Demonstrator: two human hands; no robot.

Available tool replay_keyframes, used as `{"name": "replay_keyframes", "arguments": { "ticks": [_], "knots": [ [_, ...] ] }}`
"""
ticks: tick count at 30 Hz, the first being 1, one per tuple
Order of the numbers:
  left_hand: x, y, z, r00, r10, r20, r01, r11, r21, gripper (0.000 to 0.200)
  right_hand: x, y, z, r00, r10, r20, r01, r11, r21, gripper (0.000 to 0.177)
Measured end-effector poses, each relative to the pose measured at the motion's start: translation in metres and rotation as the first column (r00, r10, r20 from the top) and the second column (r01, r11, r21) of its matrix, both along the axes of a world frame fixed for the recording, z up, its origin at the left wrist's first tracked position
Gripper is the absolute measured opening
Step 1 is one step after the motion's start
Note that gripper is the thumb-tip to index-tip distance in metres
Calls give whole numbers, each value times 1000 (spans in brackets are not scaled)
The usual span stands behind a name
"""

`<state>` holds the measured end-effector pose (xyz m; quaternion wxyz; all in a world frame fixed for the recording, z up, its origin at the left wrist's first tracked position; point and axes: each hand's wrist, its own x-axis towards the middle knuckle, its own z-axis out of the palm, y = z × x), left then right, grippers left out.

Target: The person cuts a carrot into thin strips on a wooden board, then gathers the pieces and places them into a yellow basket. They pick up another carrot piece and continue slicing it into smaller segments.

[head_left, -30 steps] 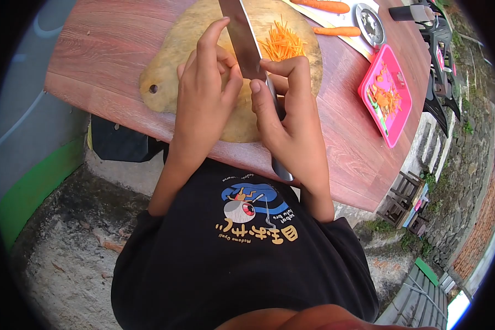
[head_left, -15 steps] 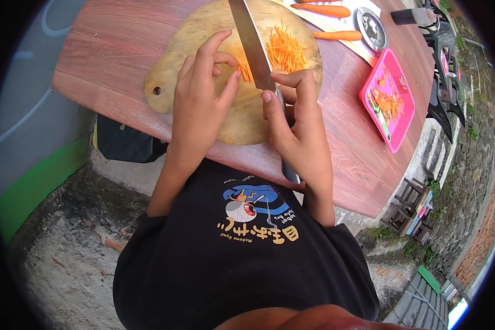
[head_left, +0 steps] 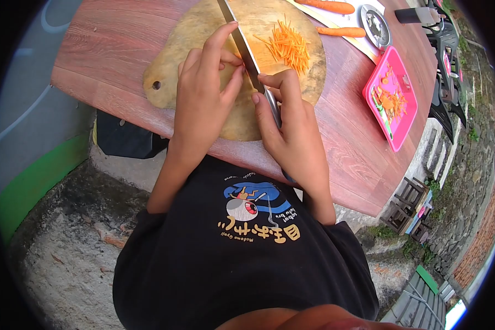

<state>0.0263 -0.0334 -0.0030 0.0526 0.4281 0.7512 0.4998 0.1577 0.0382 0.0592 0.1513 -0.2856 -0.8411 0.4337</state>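
Note:
A knife stands on edge over the round wooden cutting board, its blade pointing away from me. My right hand is wrapped round its handle, with thumb and index finger at the base of the blade. On the blade's left side is my left hand, its index finger touching the upper blade and its other fingertips bent low by the board. Whatever lies under those fingertips is mostly hidden. Thin orange carrot shreds form a pile on the board, right of the blade.
Whole carrots lie beyond the board at the right, beside a round metal ashtray-like dish. A pink tray holds orange scraps and a green-and-white tool. Farther back is a dark-capped bottle. The wooden table ends near my body.
The knife and my right hand have shifted left, and the blade now stands more upright, close to my left fingertips. My left index finger now touches the blade.

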Motion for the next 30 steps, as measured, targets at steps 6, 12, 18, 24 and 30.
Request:
{"name": "replay_keyframes", "arguments": {
  "ticks": [6,12,18,24,30],
  "knots": [
    [1,0,-1,999,-7,33,6,1000,19,67,0,-1,-9,997,40,-64,-34,996,84,20],
    [-1,0,0,999,-19,28,19,1000,-5,69,-4,-10,-3,998,5,60,-10,996,90,21],
    [-3,1,-1,998,-38,58,37,999,15,68,-11,-10,-2,995,5,100,-18,991,133,18],
    [-7,0,-2,999,-33,6,33,999,16,67,-17,-2,-16,998,23,-64,-11,982,188,21],
    [-6,-1,0,1000,-28,-7,28,999,15,67,-15,5,1,994,-109,11,109,978,-179,21]
  ]
}}
